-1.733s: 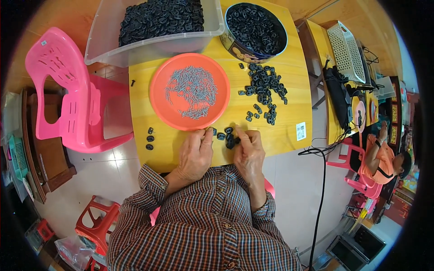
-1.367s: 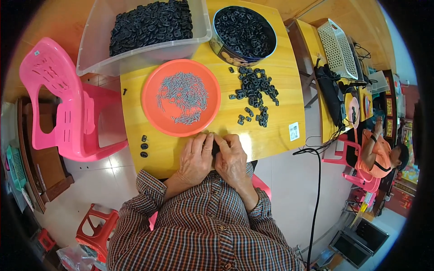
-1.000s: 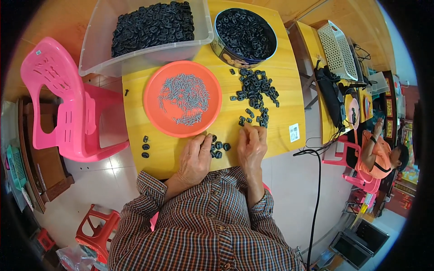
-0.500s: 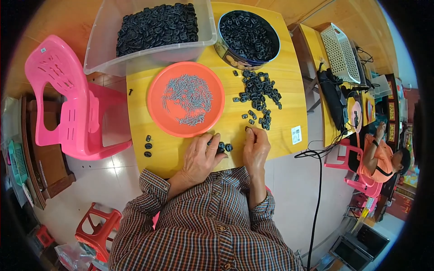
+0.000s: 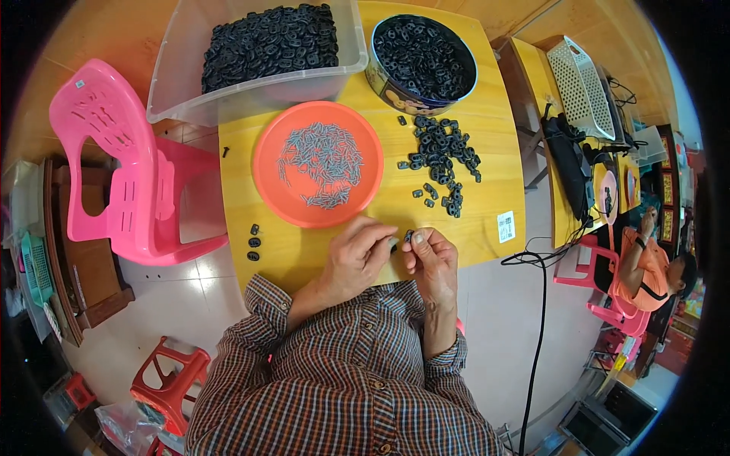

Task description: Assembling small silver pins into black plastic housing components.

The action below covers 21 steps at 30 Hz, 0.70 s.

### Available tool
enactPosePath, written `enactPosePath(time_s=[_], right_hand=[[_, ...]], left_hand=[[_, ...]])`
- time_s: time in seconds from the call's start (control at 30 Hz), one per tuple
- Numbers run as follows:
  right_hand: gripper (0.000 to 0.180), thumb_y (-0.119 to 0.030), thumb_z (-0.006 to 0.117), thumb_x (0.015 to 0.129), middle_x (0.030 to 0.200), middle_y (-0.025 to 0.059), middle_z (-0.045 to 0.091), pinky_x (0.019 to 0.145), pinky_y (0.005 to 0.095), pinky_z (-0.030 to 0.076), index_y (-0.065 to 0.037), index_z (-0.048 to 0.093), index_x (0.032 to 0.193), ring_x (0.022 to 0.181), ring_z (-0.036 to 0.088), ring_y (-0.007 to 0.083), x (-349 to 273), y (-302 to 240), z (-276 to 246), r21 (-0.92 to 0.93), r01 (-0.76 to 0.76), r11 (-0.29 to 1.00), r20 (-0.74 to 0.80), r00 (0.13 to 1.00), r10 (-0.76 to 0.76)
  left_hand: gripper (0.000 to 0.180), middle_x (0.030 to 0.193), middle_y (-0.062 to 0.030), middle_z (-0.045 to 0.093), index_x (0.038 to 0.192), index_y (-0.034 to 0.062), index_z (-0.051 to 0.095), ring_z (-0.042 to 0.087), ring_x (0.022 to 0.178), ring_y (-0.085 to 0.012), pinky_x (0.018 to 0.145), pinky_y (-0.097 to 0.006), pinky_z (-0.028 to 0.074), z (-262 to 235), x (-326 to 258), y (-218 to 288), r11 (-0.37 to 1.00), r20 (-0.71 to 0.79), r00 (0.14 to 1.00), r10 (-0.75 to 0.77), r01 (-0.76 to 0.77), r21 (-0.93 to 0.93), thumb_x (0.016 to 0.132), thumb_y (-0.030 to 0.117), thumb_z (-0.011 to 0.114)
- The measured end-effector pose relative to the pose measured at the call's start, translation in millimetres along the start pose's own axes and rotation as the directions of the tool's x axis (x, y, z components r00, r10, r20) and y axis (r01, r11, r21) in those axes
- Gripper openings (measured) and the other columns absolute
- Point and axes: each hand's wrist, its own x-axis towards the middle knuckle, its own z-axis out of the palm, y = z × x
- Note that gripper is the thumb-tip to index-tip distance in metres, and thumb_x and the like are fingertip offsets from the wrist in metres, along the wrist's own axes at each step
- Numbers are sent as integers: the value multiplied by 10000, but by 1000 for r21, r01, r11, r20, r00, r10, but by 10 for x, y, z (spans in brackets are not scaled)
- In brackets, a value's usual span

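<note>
Both hands are raised over the near edge of the yellow table (image 5: 487,182). My right hand (image 5: 433,266) pinches a small black oval plastic piece (image 5: 409,236) between thumb and fingers. Close to it on the left, my left hand (image 5: 354,258) is closed, a small dark piece (image 5: 393,245) showing at its fingertips; its exact shape is mostly hidden. Just beyond my left hand is an orange-red round plate (image 5: 266,190) with many thin silvery metal bits (image 5: 323,156). Right of the plate lies a loose pile of black two-holed plastic pieces (image 5: 441,152).
A clear plastic bin (image 5: 175,99) and a round tin (image 5: 411,105), both full of black pieces, stand at the back. Several black pieces (image 5: 254,242) form a short column at left. A pink chair (image 5: 122,175) stands left; a cable (image 5: 541,319) hangs right. A person (image 5: 646,266) sits far right.
My left hand has lifted from the black pieces at the table's near edge, its fingers now pinched. My right hand has turned, showing the black piece in its fingers. The view has shifted slightly.
</note>
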Motion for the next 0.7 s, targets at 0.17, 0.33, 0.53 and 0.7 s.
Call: enactPosePath(time_s=[0.17, 0.33, 0.53, 0.7], right_hand=[[155, -163, 551, 932, 712, 19, 570, 490, 188, 360, -25, 553, 862, 547, 458, 54, -31, 65, 82, -41, 42, 998, 77, 996, -39], [137, -155, 560, 928, 701, -1, 561, 493, 177, 365, -29, 541, 875, 563, 464, 43, -58, 113, 127, -195, 93, 976, 23, 996, -90], [118, -114, 571, 915, 781, 5, 582, 567, 181, 410, -6, 569, 965, 627, 500, 54, -57, 127, 113, -217, 144, 966, 121, 985, -119], [72, -79, 561, 912, 757, 3, 563, 585, 194, 409, -7, 564, 910, 621, 487, 56, -63, 110, 165, -279, 217, 936, 146, 972, -182]], left_hand=[[118, 766, -29, 586, 942, -22, 633, 532, 608, -54, 524, -210, 437, 44, -64, -89, 896, 159, 940, -301, 336, -289, 831, 20, 630], [102, 724, 25, 588, 923, -25, 630, 486, 593, -1, 499, -163, 398, -33, -55, -105, 832, 199, 906, -373, 421, -361, 858, 54, 631], [134, 683, -23, 602, 930, -35, 621, 554, 568, -47, 482, -188, 453, -100, -70, -165, 556, 409, 758, -508, 651, -517, 882, 88, 594], [151, 666, -17, 587, 949, -39, 621, 533, 540, -42, 449, -184, 434, -154, -65, -156, 477, 462, 737, -493, 673, -566, 897, 94, 570]])
